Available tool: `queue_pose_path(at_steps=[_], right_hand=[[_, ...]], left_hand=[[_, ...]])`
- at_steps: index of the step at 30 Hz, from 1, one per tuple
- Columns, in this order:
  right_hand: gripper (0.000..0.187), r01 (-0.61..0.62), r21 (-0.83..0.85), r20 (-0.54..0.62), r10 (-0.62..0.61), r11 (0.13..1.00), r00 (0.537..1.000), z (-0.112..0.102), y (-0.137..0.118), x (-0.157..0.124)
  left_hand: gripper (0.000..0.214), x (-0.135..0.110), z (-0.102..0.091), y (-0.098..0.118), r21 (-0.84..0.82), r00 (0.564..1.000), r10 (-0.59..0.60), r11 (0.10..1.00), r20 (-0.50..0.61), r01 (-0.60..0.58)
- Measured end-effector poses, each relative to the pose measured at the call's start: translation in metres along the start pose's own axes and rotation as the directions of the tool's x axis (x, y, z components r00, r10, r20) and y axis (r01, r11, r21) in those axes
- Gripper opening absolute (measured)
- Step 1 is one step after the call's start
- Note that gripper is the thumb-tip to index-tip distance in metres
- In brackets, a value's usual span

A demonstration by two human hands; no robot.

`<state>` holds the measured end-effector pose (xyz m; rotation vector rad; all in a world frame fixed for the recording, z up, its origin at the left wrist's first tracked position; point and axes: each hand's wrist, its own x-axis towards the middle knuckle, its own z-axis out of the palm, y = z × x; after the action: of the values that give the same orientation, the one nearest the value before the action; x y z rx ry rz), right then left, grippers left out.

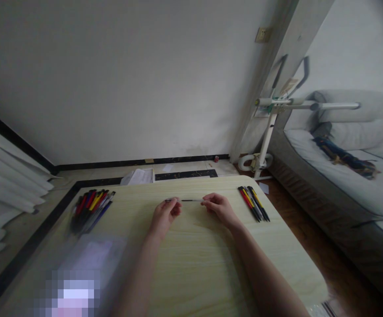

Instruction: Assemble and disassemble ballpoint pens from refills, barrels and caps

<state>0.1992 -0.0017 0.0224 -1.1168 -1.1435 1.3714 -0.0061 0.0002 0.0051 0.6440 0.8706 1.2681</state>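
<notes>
Pale wood-grain table [194, 259]; red, yellow, black pens [90, 207].

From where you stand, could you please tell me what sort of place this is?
Probably a living room at home: a grey sofa on the right, an exercise machine beside it, and a light wooden table where the left hand and right hand hold a pen.

a thin pen [187, 200] with a clear barrel and dark core, held level above the table, one end in each hand.
</notes>
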Motion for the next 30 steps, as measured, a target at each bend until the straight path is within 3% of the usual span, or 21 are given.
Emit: queue_pose_path(at_steps=[30], right_hand=[[0.023, -0.025, -0.087, 0.016, 0.027, 0.996, 1.0, -0.0008, 0.001, 0.0003]], left_hand=[[0.024, 0.0008, -0.0009, -0.0026, 0.014, 1.0, -0.02, 1.0, 0.002, 0.02]])
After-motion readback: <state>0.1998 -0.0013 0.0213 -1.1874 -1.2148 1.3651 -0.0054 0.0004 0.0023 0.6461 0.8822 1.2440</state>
